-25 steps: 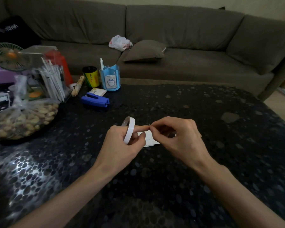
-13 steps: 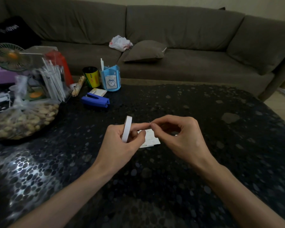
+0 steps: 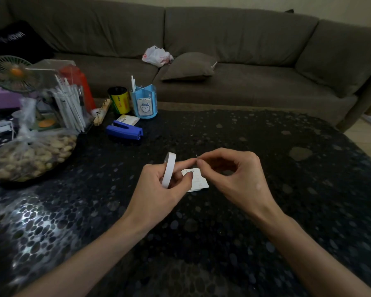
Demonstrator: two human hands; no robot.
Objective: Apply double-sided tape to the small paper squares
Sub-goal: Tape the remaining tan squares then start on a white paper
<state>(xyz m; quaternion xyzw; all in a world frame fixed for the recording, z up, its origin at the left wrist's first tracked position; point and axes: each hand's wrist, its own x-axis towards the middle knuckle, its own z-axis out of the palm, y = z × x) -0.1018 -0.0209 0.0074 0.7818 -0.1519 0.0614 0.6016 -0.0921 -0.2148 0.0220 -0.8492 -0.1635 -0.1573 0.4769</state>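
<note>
My left hand (image 3: 159,185) grips a white roll of double-sided tape (image 3: 169,169), held upright on edge, with the forefinger stretched out to the right. My right hand (image 3: 236,176) pinches something thin at that fingertip, apparently the tape's free end; the strip itself is too small to make out. Under both hands a small stack of white paper squares (image 3: 198,182) lies on the black pebble-patterned table (image 3: 266,211), partly hidden by my left thumb.
At the back left of the table stand a blue stapler (image 3: 124,130), a blue pen holder (image 3: 144,101), a yellow can (image 3: 118,101), a clear box of white sticks (image 3: 69,103) and a bag of nuts (image 3: 28,155). A brown sofa (image 3: 223,50) runs behind.
The tape roll has turned more edge-on in my left hand. My right hand's pinch has lifted slightly above the paper squares, which now show more between the hands.
</note>
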